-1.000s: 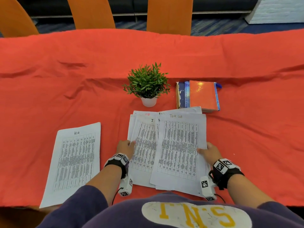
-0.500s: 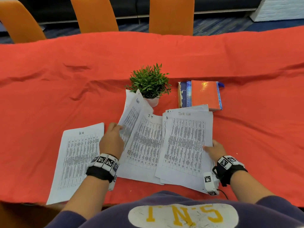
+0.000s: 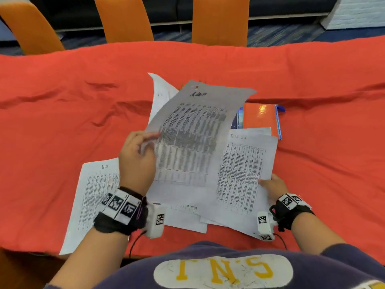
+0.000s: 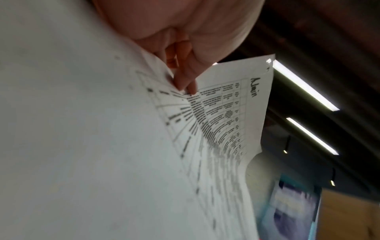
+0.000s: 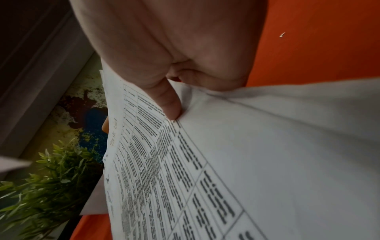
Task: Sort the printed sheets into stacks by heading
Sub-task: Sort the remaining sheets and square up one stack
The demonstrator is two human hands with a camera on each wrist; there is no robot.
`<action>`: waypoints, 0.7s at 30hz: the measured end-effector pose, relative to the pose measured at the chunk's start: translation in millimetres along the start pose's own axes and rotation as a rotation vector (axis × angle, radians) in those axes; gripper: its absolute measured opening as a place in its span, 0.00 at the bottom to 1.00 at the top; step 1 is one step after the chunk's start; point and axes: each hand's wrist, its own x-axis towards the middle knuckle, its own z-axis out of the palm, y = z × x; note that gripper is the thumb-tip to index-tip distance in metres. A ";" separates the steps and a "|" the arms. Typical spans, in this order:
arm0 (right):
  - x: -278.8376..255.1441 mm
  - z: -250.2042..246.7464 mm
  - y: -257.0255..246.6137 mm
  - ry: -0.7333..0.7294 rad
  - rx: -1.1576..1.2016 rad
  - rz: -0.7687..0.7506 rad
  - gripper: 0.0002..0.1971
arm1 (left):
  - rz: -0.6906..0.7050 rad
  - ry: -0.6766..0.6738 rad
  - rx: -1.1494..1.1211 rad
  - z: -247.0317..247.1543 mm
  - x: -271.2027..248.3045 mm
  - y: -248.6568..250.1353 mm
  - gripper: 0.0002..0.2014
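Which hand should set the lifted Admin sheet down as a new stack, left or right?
Left. The left hand already pinches the Admin sheet, raised clear of the pile. The right hand is busy pinching the Task List sheet at its right edge, so its grip isn't free.

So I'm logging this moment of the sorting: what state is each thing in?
Admin sheet: lifted off the table, curved, pinched at its left edge by the left hand.
Task List sheet: top of the right pile, its edge gripped by the right hand.
HR sheet: flat on the red cloth, apart, untouched.
Orange notebook: closed, lying flat.
Plant: mostly hidden behind the lifted sheets.
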 end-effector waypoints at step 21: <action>-40.6 13.8 3.5 -0.144 -0.091 0.019 0.17 | -0.761 -0.562 0.123 132.6 -75.8 -98.5 0.10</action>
